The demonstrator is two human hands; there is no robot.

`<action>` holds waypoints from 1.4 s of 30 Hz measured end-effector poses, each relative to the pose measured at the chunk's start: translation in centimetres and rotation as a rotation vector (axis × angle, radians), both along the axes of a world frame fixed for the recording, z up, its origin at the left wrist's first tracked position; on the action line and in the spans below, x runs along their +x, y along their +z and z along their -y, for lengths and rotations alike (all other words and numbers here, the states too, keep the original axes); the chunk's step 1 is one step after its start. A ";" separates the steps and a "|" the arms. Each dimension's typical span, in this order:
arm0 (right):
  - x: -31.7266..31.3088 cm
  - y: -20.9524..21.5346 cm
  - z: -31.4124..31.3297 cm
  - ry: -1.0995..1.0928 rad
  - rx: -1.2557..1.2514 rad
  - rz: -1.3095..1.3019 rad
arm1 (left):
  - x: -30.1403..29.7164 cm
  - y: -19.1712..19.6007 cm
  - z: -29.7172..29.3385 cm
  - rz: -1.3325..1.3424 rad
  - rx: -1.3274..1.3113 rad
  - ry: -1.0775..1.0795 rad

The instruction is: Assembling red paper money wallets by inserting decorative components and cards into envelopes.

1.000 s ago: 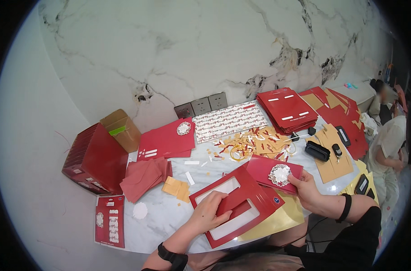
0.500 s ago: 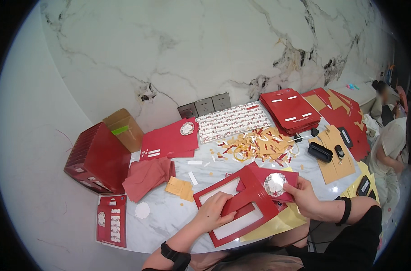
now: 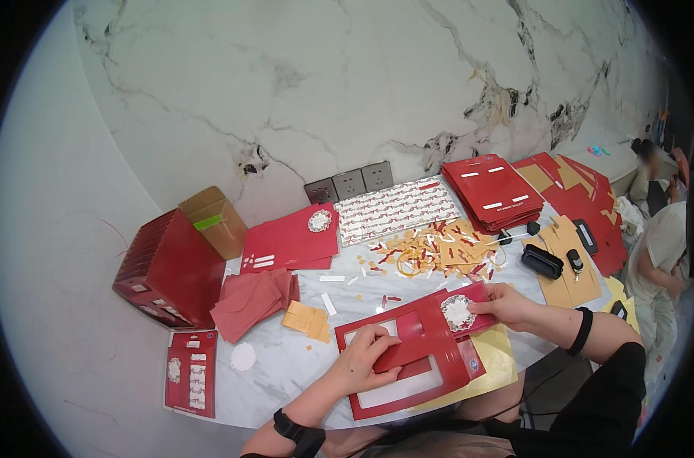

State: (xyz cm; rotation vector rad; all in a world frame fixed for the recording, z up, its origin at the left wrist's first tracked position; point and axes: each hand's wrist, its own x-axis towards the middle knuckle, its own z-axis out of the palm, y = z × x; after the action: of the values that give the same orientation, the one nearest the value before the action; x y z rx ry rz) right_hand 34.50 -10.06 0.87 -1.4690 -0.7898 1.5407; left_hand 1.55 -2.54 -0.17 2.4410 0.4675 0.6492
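Note:
A red card frame [image 3: 377, 401] with two white window openings lies on the marble table in front of me. Across it lies a folded red flap [image 3: 427, 336] carrying a round white lace sticker [image 3: 458, 311]. My left hand [image 3: 362, 359] presses down on the flap's lower left end. My right hand [image 3: 507, 305] holds the flap's right end beside the sticker. A gold sheet [image 3: 495, 362] sticks out from under the frame.
A red box [image 3: 164, 267] and a cardboard box [image 3: 213, 221] stand at the left. Red envelopes [image 3: 255, 298], a sticker sheet [image 3: 190, 374], a patterned sheet [image 3: 396, 210], paper scraps [image 3: 431, 252], stacked red cards [image 3: 492, 191] and a black case [image 3: 543, 261] lie around. Another person [image 3: 660, 244] sits at the right.
The red flap with the white sticker has swung down from a raised position onto the frame. My right hand followed it down; my left hand slid onto its lower end.

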 end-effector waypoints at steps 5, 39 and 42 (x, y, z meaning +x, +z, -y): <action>-2.9 1.3 -1.2 0.118 -0.068 0.059 | 0.3 0.5 0.3 -0.010 0.177 0.011; -4.9 -1.2 -3.4 0.247 0.039 -0.047 | -0.6 2.1 -0.4 -0.048 0.303 0.096; -4.0 -2.4 -3.5 0.169 0.136 -0.194 | -1.2 0.7 -1.7 0.274 0.182 0.469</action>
State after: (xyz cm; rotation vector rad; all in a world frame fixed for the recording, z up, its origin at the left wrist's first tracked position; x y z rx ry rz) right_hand 30.54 -6.60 -1.55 -1.1588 -0.9019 1.6910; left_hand 0.33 -0.79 0.53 2.3656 0.9109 1.2499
